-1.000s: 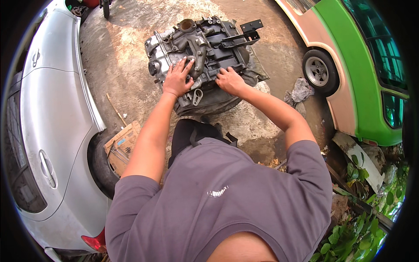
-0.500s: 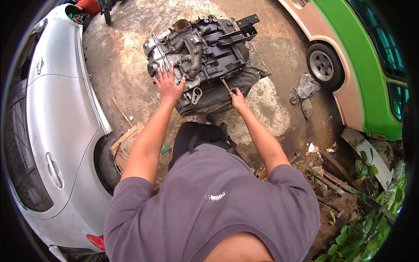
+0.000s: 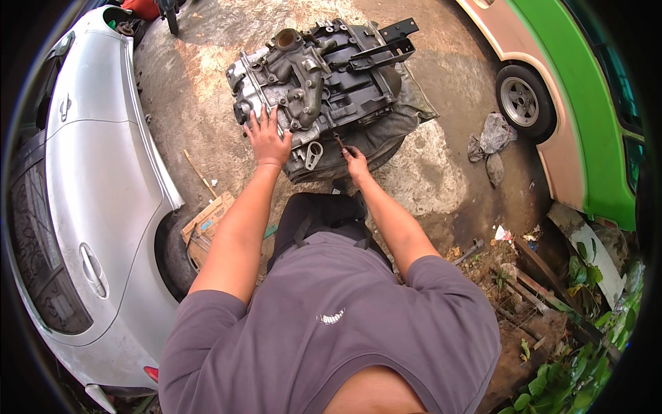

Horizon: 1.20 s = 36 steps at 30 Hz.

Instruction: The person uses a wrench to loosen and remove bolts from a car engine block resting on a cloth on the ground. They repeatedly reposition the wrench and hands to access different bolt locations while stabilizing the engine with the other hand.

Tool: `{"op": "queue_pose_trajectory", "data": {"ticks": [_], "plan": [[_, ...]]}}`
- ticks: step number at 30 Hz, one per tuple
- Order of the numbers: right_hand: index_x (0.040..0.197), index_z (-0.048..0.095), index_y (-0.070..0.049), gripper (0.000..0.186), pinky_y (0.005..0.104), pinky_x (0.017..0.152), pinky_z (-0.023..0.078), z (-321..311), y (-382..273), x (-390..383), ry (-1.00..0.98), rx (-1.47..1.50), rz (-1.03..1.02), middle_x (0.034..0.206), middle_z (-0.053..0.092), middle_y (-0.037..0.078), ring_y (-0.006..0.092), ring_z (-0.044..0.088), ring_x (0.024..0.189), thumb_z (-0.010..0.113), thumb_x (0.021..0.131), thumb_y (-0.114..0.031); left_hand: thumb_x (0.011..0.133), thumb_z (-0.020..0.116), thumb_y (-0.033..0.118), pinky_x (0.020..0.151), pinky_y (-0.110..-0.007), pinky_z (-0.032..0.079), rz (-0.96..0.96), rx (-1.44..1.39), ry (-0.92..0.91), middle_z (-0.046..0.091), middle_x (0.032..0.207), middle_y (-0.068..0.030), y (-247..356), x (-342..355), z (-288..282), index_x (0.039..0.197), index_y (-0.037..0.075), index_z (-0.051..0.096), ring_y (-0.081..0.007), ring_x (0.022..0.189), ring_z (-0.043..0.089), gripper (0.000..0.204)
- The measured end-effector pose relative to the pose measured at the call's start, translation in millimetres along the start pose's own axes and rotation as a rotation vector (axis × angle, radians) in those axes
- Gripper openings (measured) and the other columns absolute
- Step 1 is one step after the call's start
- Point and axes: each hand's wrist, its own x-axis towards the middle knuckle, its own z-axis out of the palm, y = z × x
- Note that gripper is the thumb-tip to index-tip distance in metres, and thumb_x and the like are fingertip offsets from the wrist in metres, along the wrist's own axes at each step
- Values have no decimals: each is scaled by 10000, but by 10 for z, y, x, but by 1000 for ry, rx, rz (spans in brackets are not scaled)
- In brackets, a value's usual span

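Observation:
In front of me an engine (image 3: 296, 90) of grey and black metal rests on a dark cloth (image 3: 386, 141) on the ground. My left hand (image 3: 267, 141) lies with spread fingers on the near left side of the engine and holds nothing. At the engine's near edge, my right hand (image 3: 356, 164) is closed around a wrench (image 3: 340, 143). The wrench's ring end points up toward the engine's lower side; whether it sits on a bolt is too small to tell. Between my hands a metal bracket with an oval opening (image 3: 314, 154) sticks out near the cloth.
A silver car (image 3: 103, 172) stands close on my left, and a green and peach vehicle (image 3: 572, 90) on my right. Grey rags (image 3: 495, 138) lie near its wheel (image 3: 520, 100). A wooden box (image 3: 210, 219) is by my left arm; planks (image 3: 534, 290) and plants lie at lower right.
My right hand with the wrench has moved left along the engine's near edge, and the wrench is angled differently. My left hand stays on the engine. The view has shifted slightly.

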Motion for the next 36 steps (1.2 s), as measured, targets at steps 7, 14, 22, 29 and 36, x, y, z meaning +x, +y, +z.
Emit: {"op": "queue_pose_trajectory", "data": {"ticks": [7,14,22,29,36], "plan": [[1081,652,-31,264,266,813,419,96,-26,97,-48,16,13,922,629,-4,113,541,883,634,960,-265,764,553,333,1167,-602,103,-11,-57,23,347,1548,-96,0,-7,3,1456,202,407,-376,1459,210,719],[1112,642,14,339,293,876,442,125,-15,148,0,-130,-41,999,671,63,158,585,935,641,954,-286,745,553,337,1167,-603,116,-6,-59,26,352,1546,-93,6,-4,-17,1449,198,416,-378,1453,224,731],[1219,610,38,557,416,907,486,-25,-189,295,89,-590,-209,1123,652,252,371,619,1080,661,902,-417,741,553,340,1162,-613,119,1,-14,7,341,1551,-90,-2,3,-33,1437,175,433,-381,1446,236,726],[1015,710,-113,341,421,818,456,-378,-960,215,160,-1315,-700,999,701,45,287,602,971,716,810,-386,738,566,327,1160,-619,122,-11,-67,26,357,1539,-80,-5,9,-15,1437,176,421,-371,1446,238,730],[893,700,-157,110,405,812,423,-372,-1759,53,-96,-1630,-1095,877,654,-2,205,580,966,648,811,-209,749,578,315,1171,-602,103,-24,-78,27,344,1551,-50,-15,-1,4,1461,196,387,-342,1466,207,747]]}}
